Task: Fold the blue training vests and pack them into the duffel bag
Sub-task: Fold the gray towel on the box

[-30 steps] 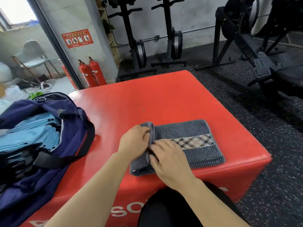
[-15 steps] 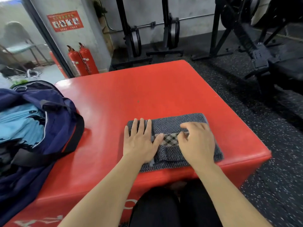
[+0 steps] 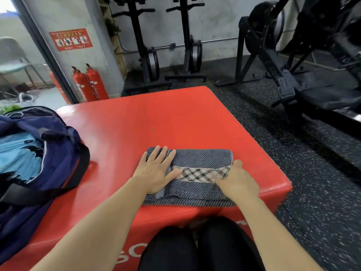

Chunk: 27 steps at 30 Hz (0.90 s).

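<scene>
Your left hand (image 3: 156, 173) lies flat on the left end of a folded grey-blue cloth (image 3: 203, 157). Its fingers (image 3: 161, 154) are straight and slightly spread, pointing toward the far edge of the red padded box (image 3: 156, 118), with the fingertips reaching the cloth's far left corner. The thumb stretches right along the cloth and touches the start of the plaid band (image 3: 201, 173).

Your right hand (image 3: 238, 182) sits at the cloth's right end, where the plaid band stops. Its fingers are curled down and under, so the tips are hidden; you cannot tell whether they pinch the fold or only press on it. The cloth lies between your two hands, flat on the box and close along its near edge, toward the near right corner.

The blue training vests (image 3: 17, 153) are not under your fingers. They show as light blue fabric inside the open navy duffel bag (image 3: 62, 153), which rests on the left side of the box, well apart from both hands. A black strap (image 3: 78, 173) of the bag loops out onto the red top toward the cloth without touching it.

Beyond the far left corner of the box, two red fire extinguishers (image 3: 89, 85) stand against the wall.
</scene>
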Motion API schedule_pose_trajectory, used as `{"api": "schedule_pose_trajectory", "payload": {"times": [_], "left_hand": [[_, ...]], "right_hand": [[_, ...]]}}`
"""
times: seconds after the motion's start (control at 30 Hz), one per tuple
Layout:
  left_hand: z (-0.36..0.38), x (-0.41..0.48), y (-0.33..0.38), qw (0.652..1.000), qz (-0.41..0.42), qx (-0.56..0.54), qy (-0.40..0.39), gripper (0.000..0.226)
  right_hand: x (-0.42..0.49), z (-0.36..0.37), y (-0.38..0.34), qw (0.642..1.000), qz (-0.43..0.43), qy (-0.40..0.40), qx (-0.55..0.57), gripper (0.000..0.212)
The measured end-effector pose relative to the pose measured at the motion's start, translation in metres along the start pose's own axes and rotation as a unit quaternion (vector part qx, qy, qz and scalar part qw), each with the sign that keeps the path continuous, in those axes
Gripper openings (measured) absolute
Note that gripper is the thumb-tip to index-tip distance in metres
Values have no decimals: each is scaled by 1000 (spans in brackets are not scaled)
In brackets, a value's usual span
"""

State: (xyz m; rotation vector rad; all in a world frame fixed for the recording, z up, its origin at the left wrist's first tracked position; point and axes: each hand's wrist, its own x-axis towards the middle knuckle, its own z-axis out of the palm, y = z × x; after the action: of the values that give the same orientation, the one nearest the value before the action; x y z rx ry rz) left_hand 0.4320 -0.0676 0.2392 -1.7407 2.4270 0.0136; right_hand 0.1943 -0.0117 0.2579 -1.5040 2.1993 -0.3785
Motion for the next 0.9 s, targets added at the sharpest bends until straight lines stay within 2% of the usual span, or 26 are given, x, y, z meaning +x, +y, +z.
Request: {"api": "schedule_pose_trajectory", "payload": {"times": [0.1,0.23,0.33,0.43,0.53,0.63,0.7,0.73,0.8,0.87,0.9], "left_hand": [[-4,14,-6,997,57,43,8,91],[-12,38,-10,987,124,100,19,87],[-20,62,-10,967,183,173,25,82],[-26,89,-13,935,248,249,46,81],[-31,110,-15,918,263,291,56,82],[-40,119,-8,922,242,299,34,87],[-47,114,-3,939,215,268,13,90],[-50,108,-2,954,192,229,0,91],[-50,92,-1,991,110,75,-2,90],[-44,75,2,996,-8,-87,15,82],[-40,67,6,991,-60,-121,14,77]], "right_hand": [[-1,-13,3,997,-5,-21,-74,64],[17,-26,7,985,-58,97,-133,59],[42,-20,3,981,-127,64,-131,68],[56,-9,-2,981,-143,45,-125,58],[61,-3,-5,984,-142,46,-100,46],[61,0,-8,988,-128,32,-82,42],[59,0,-10,989,-117,36,-85,42],[58,0,-10,989,-112,41,-85,42],[54,0,-11,990,-103,54,-78,43],[49,1,-14,991,-96,55,-71,45],[45,2,-15,992,-92,52,-70,45]]}}
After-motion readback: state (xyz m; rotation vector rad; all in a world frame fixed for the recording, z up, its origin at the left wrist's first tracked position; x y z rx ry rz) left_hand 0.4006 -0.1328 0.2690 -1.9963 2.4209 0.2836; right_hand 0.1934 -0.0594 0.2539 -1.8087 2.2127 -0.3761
